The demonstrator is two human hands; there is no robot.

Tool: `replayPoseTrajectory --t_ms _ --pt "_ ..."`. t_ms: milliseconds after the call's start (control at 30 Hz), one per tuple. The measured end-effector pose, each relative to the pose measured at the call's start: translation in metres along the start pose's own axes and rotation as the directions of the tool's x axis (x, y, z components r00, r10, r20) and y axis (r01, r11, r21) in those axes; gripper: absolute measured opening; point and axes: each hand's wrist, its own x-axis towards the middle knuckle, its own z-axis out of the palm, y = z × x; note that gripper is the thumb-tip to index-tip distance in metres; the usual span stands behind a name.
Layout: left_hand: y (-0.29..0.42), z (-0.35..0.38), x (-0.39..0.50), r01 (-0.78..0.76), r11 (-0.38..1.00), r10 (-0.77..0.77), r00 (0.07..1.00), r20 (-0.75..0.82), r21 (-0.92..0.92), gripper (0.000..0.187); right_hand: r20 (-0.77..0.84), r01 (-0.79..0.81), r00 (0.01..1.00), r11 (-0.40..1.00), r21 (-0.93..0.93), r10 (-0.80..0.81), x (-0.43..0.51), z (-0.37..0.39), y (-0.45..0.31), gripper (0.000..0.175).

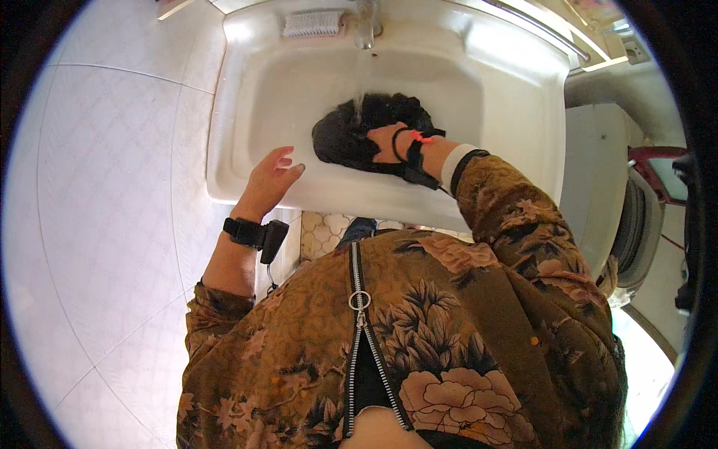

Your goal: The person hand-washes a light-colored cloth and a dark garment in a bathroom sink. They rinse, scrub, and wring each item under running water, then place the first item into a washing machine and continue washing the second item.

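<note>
A dark, wet bundle of black cloth [348,134] lies in the basin of a white ceramic sink [275,106]. Water runs from the metal faucet [365,25] onto its upper side. My right hand [389,143] grips the bundle from the right, its fingers sunk out of sight in the folds. Over the sink's front left rim, my left hand [275,173] hangs with nothing in it. Its fingers are slightly bent and apart, a short way left of the cloth. A black strapped device [258,238] sits on my left wrist.
A white scrubbing brush [314,24], bristles showing, rests on the ledge left of the faucet. Tiled wall [123,140] borders the sink on the left. To the right stands a front-loading washing machine [594,168] with its round door swung out. A metal rail [538,25] runs behind.
</note>
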Motion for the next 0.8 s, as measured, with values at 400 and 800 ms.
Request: replayPoseTrajectory --t_ms 400,800 --pt "0.004 -0.006 -0.005 -0.092 0.992 0.095 0.995 0.031 -0.084 0.046 -0.643 0.461 0.765 0.728 0.507 -0.036 -0.088 -0.098 0.02 0.039" --pt "0.038 -0.029 -0.022 -0.137 0.987 0.122 0.978 -0.171 -0.081 0.035 -0.464 0.103 0.878 0.9 0.423 0.118 -0.074 -0.015 0.126 0.045"
